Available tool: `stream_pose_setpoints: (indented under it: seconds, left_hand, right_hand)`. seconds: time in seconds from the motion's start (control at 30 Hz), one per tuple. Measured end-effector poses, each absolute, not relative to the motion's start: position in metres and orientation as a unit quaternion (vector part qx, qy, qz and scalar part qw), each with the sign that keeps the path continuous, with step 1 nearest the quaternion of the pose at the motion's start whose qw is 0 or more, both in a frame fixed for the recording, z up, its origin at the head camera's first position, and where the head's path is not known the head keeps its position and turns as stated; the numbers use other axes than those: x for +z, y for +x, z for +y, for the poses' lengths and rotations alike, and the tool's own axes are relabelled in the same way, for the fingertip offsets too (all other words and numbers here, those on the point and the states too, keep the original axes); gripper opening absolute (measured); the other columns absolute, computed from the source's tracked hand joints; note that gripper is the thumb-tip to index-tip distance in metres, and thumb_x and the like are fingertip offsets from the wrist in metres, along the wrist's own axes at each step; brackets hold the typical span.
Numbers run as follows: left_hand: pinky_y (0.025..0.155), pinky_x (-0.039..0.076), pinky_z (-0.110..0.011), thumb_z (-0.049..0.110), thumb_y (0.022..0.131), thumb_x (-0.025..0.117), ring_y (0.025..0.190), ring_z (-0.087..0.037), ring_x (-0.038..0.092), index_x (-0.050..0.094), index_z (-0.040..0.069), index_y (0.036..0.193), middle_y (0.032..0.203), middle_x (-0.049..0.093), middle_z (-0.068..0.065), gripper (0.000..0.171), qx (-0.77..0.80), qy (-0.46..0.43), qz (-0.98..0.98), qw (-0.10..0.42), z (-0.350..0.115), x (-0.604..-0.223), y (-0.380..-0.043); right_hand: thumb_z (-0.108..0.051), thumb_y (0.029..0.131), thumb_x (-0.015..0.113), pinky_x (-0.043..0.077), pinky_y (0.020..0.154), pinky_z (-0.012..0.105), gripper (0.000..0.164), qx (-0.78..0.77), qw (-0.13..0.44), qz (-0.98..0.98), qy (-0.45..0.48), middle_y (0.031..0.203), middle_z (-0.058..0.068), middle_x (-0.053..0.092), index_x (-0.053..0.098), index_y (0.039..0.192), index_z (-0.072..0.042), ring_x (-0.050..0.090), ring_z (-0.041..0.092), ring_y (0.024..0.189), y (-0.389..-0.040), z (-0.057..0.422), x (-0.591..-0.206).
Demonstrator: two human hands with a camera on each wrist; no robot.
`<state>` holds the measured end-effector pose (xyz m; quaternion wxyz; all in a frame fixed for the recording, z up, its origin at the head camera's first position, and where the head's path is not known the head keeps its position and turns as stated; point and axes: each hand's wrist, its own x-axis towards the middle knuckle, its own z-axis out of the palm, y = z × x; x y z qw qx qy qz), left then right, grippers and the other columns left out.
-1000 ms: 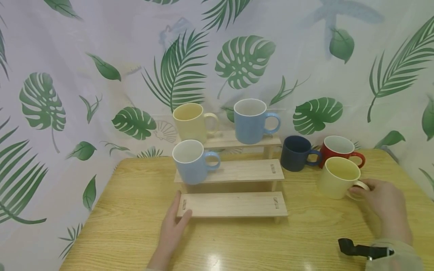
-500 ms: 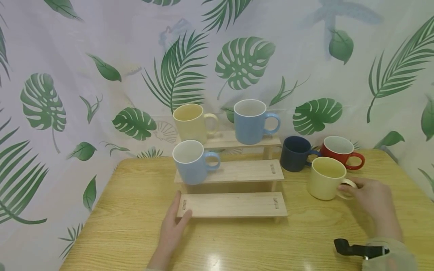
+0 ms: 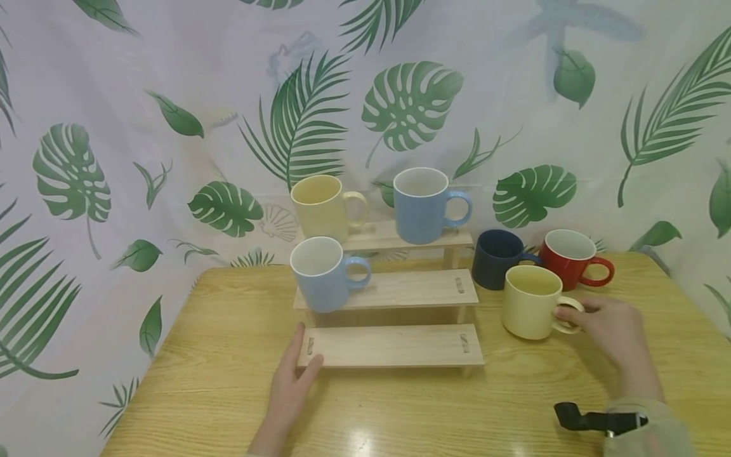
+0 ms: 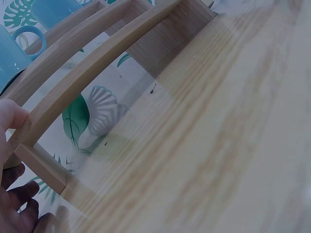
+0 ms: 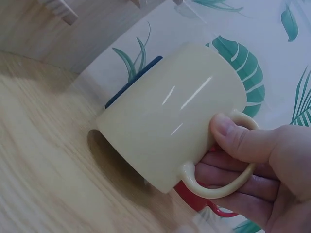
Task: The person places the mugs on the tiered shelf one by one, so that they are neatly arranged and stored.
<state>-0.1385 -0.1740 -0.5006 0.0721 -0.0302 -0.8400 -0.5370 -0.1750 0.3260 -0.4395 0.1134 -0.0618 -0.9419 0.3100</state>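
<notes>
My right hand (image 3: 610, 329) grips the handle of a pale yellow mug (image 3: 531, 303), to the right of a three-step wooden shelf (image 3: 391, 346). In the right wrist view, the thumb presses on the handle and the fingers pass through its loop; a shadow lies under the mug's base (image 5: 141, 167). My left hand (image 3: 290, 381) holds the left end of the lowest step, thumb on the board's front edge and fingers along its side. A light blue mug (image 3: 321, 276) stands on the middle step. Another yellow mug (image 3: 320, 209) and a blue mug (image 3: 421, 206) stand on the top step.
Behind the held mug, a dark navy mug (image 3: 498, 260) and a red mug (image 3: 571, 257) stand on the wooden table (image 3: 422, 412), right of the shelf. A leaf-printed cloth (image 3: 171, 63) hangs close behind everything.
My right hand has carried the yellow mug to the left, toward the shelf, uncovering more of the red mug. My left hand stays where it was on the lowest step.
</notes>
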Motion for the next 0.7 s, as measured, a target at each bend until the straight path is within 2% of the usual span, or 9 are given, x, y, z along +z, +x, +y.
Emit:
stream_pose_setpoints:
  seconds: [0.17,0.5,0.7]
  left_hand:
    - [0.116,0.015,-0.043,0.036,0.095,0.058,0.142,-0.024,0.021,0.024,0.012,0.152,0.156,0.022,-0.006,0.070,-0.536,-0.033,-0.840,0.076,-0.173,-0.500,-0.138]
    - [0.116,0.014,-0.046,0.034,0.096,0.057,0.142,-0.027,0.020,0.024,0.012,0.152,0.156,0.022,-0.007,0.069,-0.535,-0.042,-0.840,0.079,-0.174,-0.499,-0.138]
    - [0.116,0.015,-0.045,0.037,0.096,0.056,0.142,-0.024,0.021,0.023,0.012,0.152,0.157,0.022,-0.006,0.070,-0.528,-0.037,-0.845,0.078,-0.174,-0.501,-0.139]
  right_hand:
    - [-0.044,0.081,0.074,0.033,0.058,0.031,0.048,0.326,0.091,-0.937,-0.086,0.075,0.008,0.065,0.073,0.096,0.001,0.049,0.028,0.076,-0.177,0.322,-0.437]
    - [-0.048,0.080,0.074,0.032,0.057,0.030,0.055,0.368,0.078,-0.918,-0.123,0.069,-0.001,0.065,0.071,0.099,0.003,0.045,0.025,0.078,-0.179,0.315,-0.433]
    - [-0.050,0.077,0.075,0.043,0.057,0.026,0.064,0.434,0.067,-0.883,-0.169,0.071,-0.012,0.063,0.068,0.108,0.005,0.047,0.018,0.079,-0.176,0.313,-0.422]
